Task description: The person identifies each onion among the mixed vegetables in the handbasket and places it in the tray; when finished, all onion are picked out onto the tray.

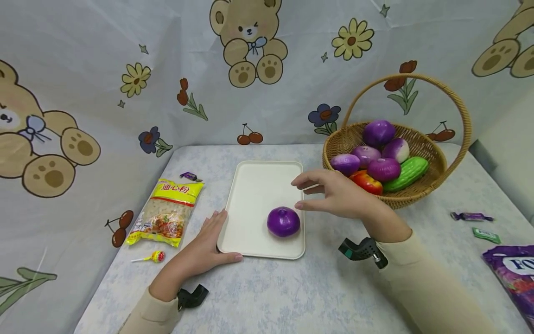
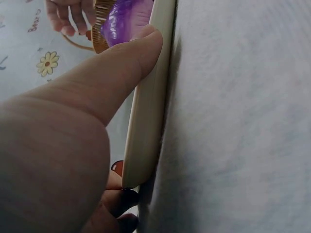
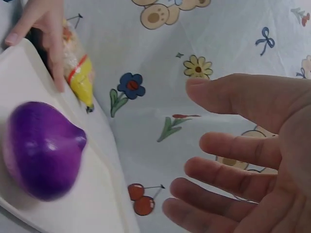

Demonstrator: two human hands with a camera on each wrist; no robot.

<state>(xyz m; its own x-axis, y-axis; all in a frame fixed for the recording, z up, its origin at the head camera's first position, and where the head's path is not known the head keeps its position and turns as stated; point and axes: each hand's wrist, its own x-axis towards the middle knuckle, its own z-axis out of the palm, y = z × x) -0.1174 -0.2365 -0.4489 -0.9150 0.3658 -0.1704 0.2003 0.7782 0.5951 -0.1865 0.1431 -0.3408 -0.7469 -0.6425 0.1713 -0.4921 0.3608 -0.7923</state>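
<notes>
A purple onion (image 1: 283, 221) (image 3: 41, 148) lies near the front right of a white tray (image 1: 254, 185) (image 3: 102, 204). My left hand (image 1: 208, 243) (image 2: 73, 145) grips the tray's front-left corner, thumb on the rim (image 2: 148, 121) and fingers tucked under its edge. My right hand (image 1: 329, 192) (image 3: 243, 160) hovers over the tray's right edge, just right of and behind the onion. Its fingers are spread and hold nothing. A wicker basket (image 1: 400, 200) behind that hand holds several purple onions, a tomato and a green cucumber.
A yellow noodle packet (image 1: 167, 211), a lollipop (image 1: 156, 256) and a purple candy (image 1: 189, 176) lie left of the tray. Two wrapped candies (image 1: 471, 216) and a purple bag (image 1: 515, 273) lie at the right. A printed backdrop walls the table at the back and left.
</notes>
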